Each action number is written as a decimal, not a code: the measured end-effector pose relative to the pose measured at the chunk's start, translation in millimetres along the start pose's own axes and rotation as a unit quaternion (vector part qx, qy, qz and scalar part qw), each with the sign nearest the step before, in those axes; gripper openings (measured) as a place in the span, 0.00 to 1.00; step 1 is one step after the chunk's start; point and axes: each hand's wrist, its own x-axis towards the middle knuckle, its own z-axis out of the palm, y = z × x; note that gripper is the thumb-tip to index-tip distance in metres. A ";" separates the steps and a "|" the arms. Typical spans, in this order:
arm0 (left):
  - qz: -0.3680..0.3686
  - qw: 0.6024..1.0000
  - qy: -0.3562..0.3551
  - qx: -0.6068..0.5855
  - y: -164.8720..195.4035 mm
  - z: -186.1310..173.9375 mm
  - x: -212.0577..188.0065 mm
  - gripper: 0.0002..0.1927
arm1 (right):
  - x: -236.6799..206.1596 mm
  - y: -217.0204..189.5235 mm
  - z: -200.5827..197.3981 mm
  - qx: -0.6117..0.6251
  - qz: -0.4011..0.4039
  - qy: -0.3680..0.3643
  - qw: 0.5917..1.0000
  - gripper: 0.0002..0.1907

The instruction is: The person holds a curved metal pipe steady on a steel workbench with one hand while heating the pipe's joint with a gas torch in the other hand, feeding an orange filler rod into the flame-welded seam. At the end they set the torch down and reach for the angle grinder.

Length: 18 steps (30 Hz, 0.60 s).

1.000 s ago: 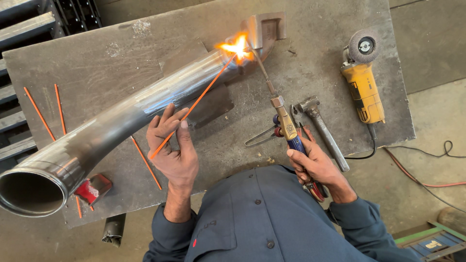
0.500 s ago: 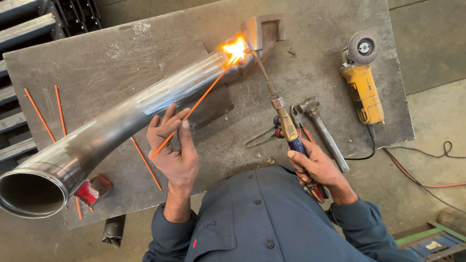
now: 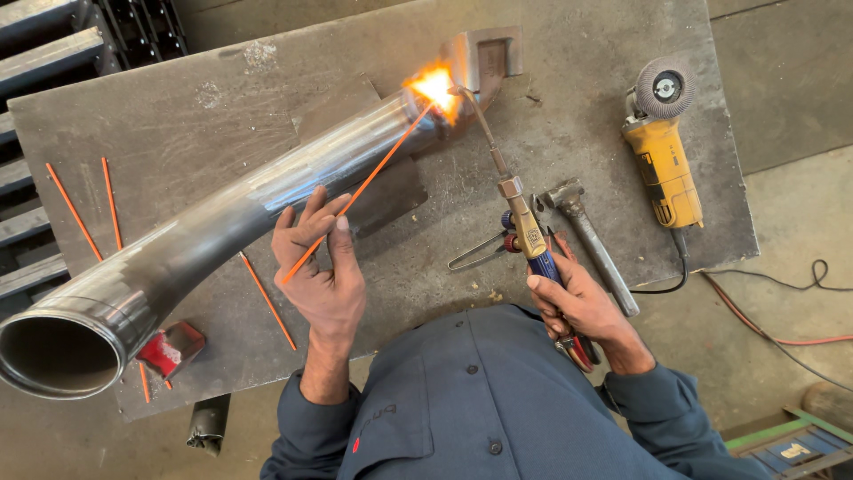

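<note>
Torch work at a steel bench on concrete floor.
We found the left hand (image 3: 324, 267) pinching an orange rod (image 3: 360, 191), the right hand (image 3: 577, 298) clenched round the torch (image 3: 524, 227), flame at the bent pipe (image 3: 222, 222) lying across the steel table (image 3: 204, 116).

Lit evenly by soft daylight from above; no hard shadows anywhere, only faint soft ones under the curved steel pipe (image 3: 222, 231) and beside the hammer (image 3: 591, 244). Burned out to near white at the torch flame (image 3: 435, 86), with an orange glow spilling onto the grey steel table (image 3: 222, 116) around it. Showed pale streaks of glare along the pipe's polished upper side. Stayed sharp across the middle, without motion blur. Bent slightly outward at the edges, as from a wide lens. Fell darker toward the top left corner.
</note>
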 end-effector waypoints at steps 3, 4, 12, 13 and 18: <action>-0.002 1.000 -0.001 -0.003 2.7 -1.0 -0.3 0.07 | 0.5 0.3 -1.1 0.003 0.002 0.001 1.000 0.10; 0.002 1.000 -0.001 0.003 2.8 -0.4 1.0 0.06 | 1.1 0.6 -1.3 0.003 0.004 0.002 1.000 0.10; 0.005 1.000 -0.001 0.021 7.3 0.3 4.1 0.06 | 0.8 3.8 -2.8 0.005 0.000 0.000 1.000 0.10; 0.006 1.000 -0.001 0.023 7.5 0.0 4.7 0.06 | 1.1 3.5 -2.6 0.005 0.000 0.001 1.000 0.10; 0.014 1.000 0.000 0.021 7.4 1.9 7.2 0.06 | 1.7 2.6 -3.5 0.006 -0.010 -0.006 1.000 0.10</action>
